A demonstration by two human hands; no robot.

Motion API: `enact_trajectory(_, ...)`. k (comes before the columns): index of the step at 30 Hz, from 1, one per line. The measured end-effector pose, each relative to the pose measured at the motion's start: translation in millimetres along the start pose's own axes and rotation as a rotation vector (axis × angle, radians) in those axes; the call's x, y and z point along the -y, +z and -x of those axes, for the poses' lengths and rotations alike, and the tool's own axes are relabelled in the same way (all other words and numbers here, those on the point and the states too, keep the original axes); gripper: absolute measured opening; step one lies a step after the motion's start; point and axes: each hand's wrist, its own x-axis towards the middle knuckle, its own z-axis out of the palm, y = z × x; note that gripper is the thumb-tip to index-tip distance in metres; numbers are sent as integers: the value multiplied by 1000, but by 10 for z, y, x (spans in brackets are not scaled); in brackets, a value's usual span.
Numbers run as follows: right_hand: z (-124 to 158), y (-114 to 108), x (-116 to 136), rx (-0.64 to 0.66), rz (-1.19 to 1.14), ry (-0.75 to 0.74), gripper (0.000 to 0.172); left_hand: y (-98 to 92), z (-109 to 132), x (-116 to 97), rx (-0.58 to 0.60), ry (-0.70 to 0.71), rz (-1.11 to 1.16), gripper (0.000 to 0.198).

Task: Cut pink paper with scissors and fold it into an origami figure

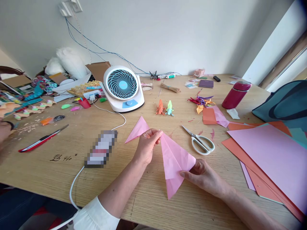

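A folded pink paper [174, 158] with long pointed flaps lies over the wooden table [72, 140] in front of me. My left hand [146, 145] pinches the paper at its middle, where one flap points up and to the left. My right hand [200, 175] holds the lower right edge of the paper, thumb on top and fingers under it. Both hands are closed on the paper.
White-handled scissors [200, 142] lie just right of the paper. Pink and orange sheets [271, 159] are stacked at the right. A white desk fan [122, 88], small folded figures [165, 108], a red bottle [236, 95], a red knife [42, 140] and craft clutter sit further back. Another person's hand [4, 131] shows at the left edge.
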Motion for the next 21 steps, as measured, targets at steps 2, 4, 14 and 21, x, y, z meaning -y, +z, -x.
enact_trajectory(2,0,3,7,2,7,-1,28,-18,-5,-9,23,3,9,29)
enact_trajectory(4,-4,2,10,-11,30,-8,31,-30,-7,-13,50,-4,39,32)
enact_trajectory(14,-9,-14,21,-36,94,11,34,-16,-28,19,50,-80,220,35)
enact_trajectory(21,-26,-23,31,-100,7,-13,31,21,63,45,182,-216,137,32)
